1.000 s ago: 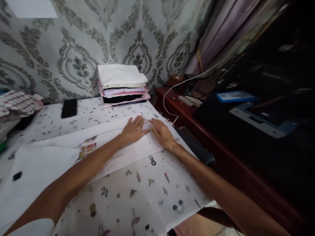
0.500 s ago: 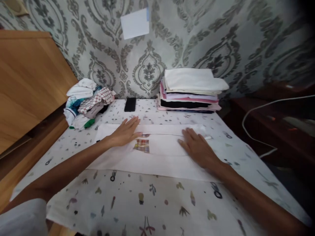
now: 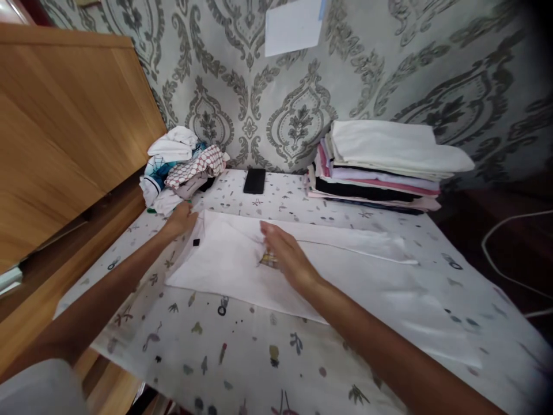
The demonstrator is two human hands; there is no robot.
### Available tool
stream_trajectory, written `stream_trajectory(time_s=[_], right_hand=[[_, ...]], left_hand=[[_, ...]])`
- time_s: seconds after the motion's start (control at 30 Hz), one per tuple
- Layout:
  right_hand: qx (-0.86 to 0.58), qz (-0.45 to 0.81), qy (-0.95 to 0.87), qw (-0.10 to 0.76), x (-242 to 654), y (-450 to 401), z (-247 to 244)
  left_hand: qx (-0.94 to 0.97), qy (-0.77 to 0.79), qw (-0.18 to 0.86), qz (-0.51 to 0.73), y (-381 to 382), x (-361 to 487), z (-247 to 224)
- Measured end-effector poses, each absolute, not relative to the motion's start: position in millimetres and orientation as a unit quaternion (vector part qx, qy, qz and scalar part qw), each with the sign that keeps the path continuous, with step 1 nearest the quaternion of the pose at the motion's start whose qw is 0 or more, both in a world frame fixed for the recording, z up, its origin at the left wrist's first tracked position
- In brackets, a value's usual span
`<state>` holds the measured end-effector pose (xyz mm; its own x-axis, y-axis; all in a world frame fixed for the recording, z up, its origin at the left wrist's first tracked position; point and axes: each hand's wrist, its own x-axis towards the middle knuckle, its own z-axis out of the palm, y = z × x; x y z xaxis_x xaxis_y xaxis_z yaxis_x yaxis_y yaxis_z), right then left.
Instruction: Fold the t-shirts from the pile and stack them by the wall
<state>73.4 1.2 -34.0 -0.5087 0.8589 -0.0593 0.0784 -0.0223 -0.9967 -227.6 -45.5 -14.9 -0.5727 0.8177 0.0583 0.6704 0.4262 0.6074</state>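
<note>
A folded white shirt (image 3: 224, 253) lies lengthwise across the patterned sheet, with a small black label near its left end. At its far left corner, my left hand (image 3: 182, 220) has curled fingers that appear to pinch the edge. My right hand (image 3: 287, 253) is over the middle of the shirt, fingers stretched out and somewhat blurred; whether it presses on the cloth I cannot tell. Partly covered by that hand is a plaid print (image 3: 268, 260) on the shirt.
Crumpled clothes (image 3: 185, 167) are heaped at the back left beside a wooden panel (image 3: 73, 115). A black phone (image 3: 254, 181) lies near the wall. Folded clothes (image 3: 380, 167) form a stack at the back right. A white cable (image 3: 496, 230) hangs on the right.
My left hand has gone from flat on the shirt to its far left corner. My right hand has moved left, towards the plaid print. The view has swung left.
</note>
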Motion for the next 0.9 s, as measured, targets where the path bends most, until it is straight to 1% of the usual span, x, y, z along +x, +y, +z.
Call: stream_trajectory(time_s=[0.03,0.1,0.17,0.27,0.37,0.43,0.57,0.67,0.77,0.83,0.9], right_hand=[[-0.367,0.659,-0.564,0.336,52,-3,-38],[-0.355,0.707,-0.494,0.359,17,-9,-50],[-0.351,0.702,-0.484,0.388,-5,-14,-63],[-0.342,0.672,-0.492,0.435,-16,-18,-78],[-0.334,0.686,-0.462,0.452,-16,-19,-82],[-0.325,0.711,-0.430,0.451,-16,-17,-82],[-0.315,0.730,-0.396,0.460,-19,-9,-79],[-0.330,0.704,-0.408,0.477,-17,-4,-76],[-0.349,0.635,-0.453,0.519,-8,-2,-72],[-0.359,0.591,-0.473,0.546,-2,0,-71],[-0.366,0.578,-0.469,0.559,2,2,-72]], left_hand=[[0.427,0.844,0.145,0.290,-52,-234,-14],[0.394,0.851,0.207,0.279,-65,-237,-12],[0.368,0.847,0.268,0.274,-73,-231,-11],[0.346,0.840,0.327,0.260,-79,-220,-5],[0.327,0.816,0.396,0.265,-80,-219,3],[0.303,0.786,0.439,0.314,-81,-221,7],[0.258,0.670,0.513,0.471,-83,-218,7],[0.229,0.582,0.549,0.554,-85,-209,-1],[0.195,0.540,0.553,0.604,-87,-198,-8],[0.180,0.548,0.566,0.588,-88,-194,-8],[0.183,0.591,0.576,0.535,-87,-191,-4]])
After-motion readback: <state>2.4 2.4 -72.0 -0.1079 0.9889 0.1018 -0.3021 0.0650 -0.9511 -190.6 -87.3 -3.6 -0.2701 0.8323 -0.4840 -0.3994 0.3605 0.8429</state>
